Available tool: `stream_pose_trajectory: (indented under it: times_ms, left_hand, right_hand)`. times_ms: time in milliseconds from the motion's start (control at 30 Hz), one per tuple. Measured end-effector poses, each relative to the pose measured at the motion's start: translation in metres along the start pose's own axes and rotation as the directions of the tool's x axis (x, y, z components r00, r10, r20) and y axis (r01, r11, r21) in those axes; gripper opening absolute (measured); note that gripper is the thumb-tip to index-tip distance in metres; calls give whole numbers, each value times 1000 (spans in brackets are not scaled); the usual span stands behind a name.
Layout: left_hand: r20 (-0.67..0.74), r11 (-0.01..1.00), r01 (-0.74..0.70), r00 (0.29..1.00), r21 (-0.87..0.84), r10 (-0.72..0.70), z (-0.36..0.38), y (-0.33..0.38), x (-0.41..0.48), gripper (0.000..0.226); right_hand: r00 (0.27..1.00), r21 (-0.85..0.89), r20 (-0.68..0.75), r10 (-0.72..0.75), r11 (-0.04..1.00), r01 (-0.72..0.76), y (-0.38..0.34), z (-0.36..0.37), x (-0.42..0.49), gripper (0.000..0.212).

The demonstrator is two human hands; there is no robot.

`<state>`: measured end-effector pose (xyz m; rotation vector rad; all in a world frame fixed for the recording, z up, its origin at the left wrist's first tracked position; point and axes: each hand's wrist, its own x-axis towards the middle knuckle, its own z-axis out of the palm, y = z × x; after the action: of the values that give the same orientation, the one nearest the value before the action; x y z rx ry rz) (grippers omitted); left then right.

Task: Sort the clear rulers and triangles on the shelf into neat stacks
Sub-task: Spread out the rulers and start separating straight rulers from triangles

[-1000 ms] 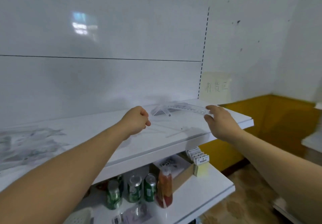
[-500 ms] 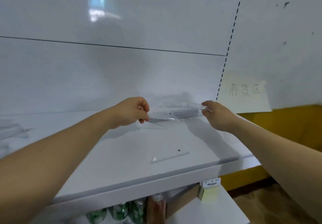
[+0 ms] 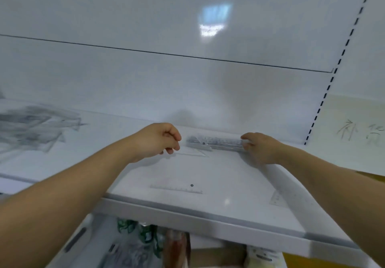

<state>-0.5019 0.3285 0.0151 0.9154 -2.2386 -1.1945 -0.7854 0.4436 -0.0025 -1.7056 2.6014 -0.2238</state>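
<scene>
The stack (image 3: 216, 142) of clear rulers lies at the back of the shelf (image 3: 229, 176), along the wall. The right hand (image 3: 260, 147) pinches its right end. The left hand (image 3: 156, 140) is curled beside a flat triangle (image 3: 193, 153); whether it holds anything cannot be told. A loose ruler (image 3: 177, 189) lies near the front. The plastic is probably light, stiff and slippery, so the stack is best gripped by the edges at both ends.

Shop, white display shelf (image 3: 208, 211), stocked goods (image 3: 145, 236) below, handwritten wall sign (image 3: 354, 130)

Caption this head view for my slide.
On the shelf, right hand holds the ruler stack, left hand curled nearby.
</scene>
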Motion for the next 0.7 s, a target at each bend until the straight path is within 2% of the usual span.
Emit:
stream_pose_trajectory:
  times_ms: [133,300,500,600,700]
  left_hand:
    - [-40,1000,25,999,-9,-25,22,10,-17,16]
    - [-106,1000,23,994,17,-21,41,14,-27,18]
    - [-83,995,-26,996,95,34,27,2,-51,25]
    - [-79,993,-46,995,111,55,13,-11,-69,24]
    - [-124,983,-43,990,179,66,10,-22,-75,23]
  right_hand:
    - [995,-54,-20,-93,994,92,15,7,7,40]
    - [993,-93,-45,-106,990,101,21,9,6,42]
    - [983,-129,-97,-153,982,140,12,3,-3,48]
    - [935,-100,-183,-303,952,289,-14,-2,-15,47]
    - [910,6,-66,-410,912,411,-50,6,-33,42]
